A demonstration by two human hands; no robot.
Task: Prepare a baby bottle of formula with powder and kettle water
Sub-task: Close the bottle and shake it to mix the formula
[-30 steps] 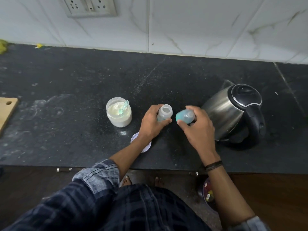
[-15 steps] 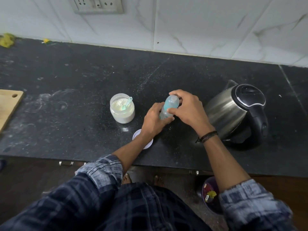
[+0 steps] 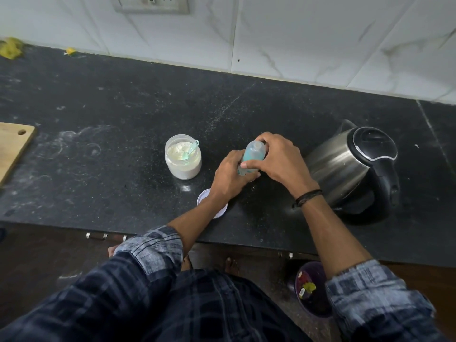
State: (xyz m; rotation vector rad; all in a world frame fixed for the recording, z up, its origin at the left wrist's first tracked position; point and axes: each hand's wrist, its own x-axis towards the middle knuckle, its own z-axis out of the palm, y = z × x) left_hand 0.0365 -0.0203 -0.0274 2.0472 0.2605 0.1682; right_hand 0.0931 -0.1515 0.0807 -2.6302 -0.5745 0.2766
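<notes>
The baby bottle (image 3: 244,170) stands on the black counter (image 3: 123,114), its lower body gripped by my left hand (image 3: 228,175). Its blue cap (image 3: 254,153) sits on top, and my right hand (image 3: 276,157) curls round that cap from the right. An open jar of white powder (image 3: 183,157) with a turquoise scoop (image 3: 191,149) in it stands to the left of the bottle. The steel kettle (image 3: 352,166) with a black lid and handle stands to the right, close to my right wrist.
The jar's white lid (image 3: 206,196) lies flat near the counter's front edge, partly under my left forearm. A wooden cutting board (image 3: 12,146) lies at the far left. A wall socket (image 3: 150,3) is above. A small bin (image 3: 312,294) stands on the floor below.
My right hand brought the blue cap from beside the bottle onto its top and now grips it there. My left hand kept holding the bottle.
</notes>
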